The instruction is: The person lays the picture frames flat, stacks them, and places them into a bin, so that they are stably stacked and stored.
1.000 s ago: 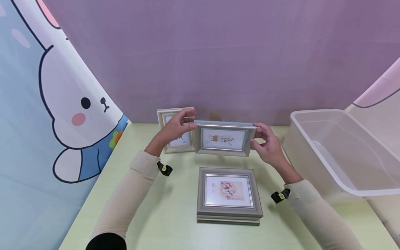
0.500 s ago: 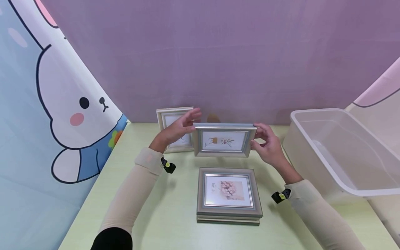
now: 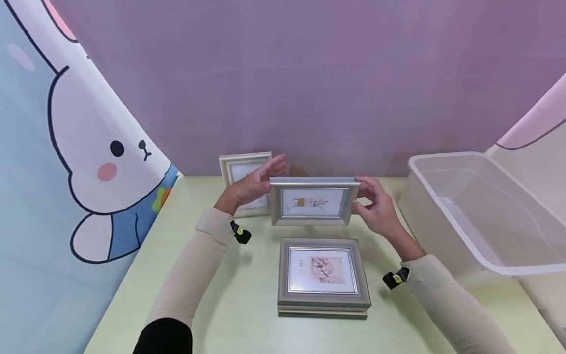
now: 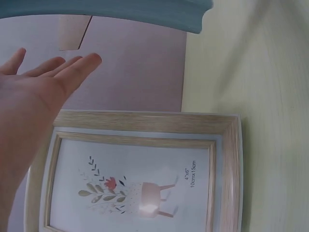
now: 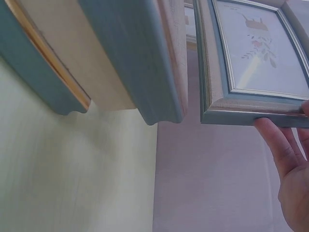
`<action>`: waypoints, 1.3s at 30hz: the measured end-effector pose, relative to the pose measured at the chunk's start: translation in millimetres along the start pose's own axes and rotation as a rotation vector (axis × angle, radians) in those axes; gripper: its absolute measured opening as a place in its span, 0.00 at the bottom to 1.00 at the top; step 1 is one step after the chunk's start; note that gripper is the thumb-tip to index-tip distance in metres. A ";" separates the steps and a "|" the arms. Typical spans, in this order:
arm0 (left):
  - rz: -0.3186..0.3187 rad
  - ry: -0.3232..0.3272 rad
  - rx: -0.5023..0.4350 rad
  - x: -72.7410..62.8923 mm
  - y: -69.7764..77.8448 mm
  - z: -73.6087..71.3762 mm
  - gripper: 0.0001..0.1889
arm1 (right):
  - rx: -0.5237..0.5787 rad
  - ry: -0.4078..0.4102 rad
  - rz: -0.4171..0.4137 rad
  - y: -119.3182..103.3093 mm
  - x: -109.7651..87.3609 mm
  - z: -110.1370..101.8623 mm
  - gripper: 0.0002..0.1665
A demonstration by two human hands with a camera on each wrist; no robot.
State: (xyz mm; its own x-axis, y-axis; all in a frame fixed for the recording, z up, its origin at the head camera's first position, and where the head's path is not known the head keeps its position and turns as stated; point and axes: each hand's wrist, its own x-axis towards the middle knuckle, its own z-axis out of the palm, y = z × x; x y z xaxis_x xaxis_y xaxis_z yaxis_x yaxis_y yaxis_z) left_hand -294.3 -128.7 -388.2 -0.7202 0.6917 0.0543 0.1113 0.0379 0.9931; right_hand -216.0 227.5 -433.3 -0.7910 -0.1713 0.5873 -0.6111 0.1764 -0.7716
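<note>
Purple wall: A big purple wall (image 3: 309, 73) fills the back.
Table: A pale green table (image 3: 239, 324) is in front of it.
Bunny sheet: A blue sheet (image 3: 88, 157) on the left shows a white bunny with a pink cheek.
White bin: A big white bin (image 3: 431, 226) is at the right end of the table.
Sleeves: The person's long sleeves are cream. The left sleeve (image 3: 190, 273) has black near the elbow; the right sleeve (image 3: 451, 305) comes in from the bottom right.
Stack: A flat stack of frames (image 3: 323, 282) lies near the middle of the table. The top one shows pink flowers.
Held frame: A silver-gray frame (image 3: 311, 204) is up on its long side, between both hands and behind the stack. Its deer picture lies sideways. I can't tell if its bottom touches the table.
Back frame: A cream frame (image 3: 243, 169) stands near the wall, partly behind the left hand.
Right hand: The right hand (image 3: 377, 209) pinches the held frame's right edge.
Left hand: The left hand (image 3: 252, 187) has its fingers out long, not wrapped around anything. Its thumb is right by the held frame's left top corner; I can't tell if they touch.
Wrist things: A small black thing (image 3: 240, 233) is on the left wrist, and one on the right too.
</note>
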 end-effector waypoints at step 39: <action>0.025 0.238 0.135 -20.7 8.9 8.1 0.58 | -0.004 0.042 -0.005 -3.8 1.4 4.1 0.37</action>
State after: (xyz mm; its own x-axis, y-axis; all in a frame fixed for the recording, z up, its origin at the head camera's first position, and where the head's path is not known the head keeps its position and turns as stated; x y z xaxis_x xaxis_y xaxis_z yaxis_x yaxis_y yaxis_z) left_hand -272.9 -136.9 -381.3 -0.8549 0.5053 0.1179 0.2101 0.1294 0.9691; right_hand -214.6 222.5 -430.6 -0.7886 -0.1309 0.6009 -0.6149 0.1791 -0.7680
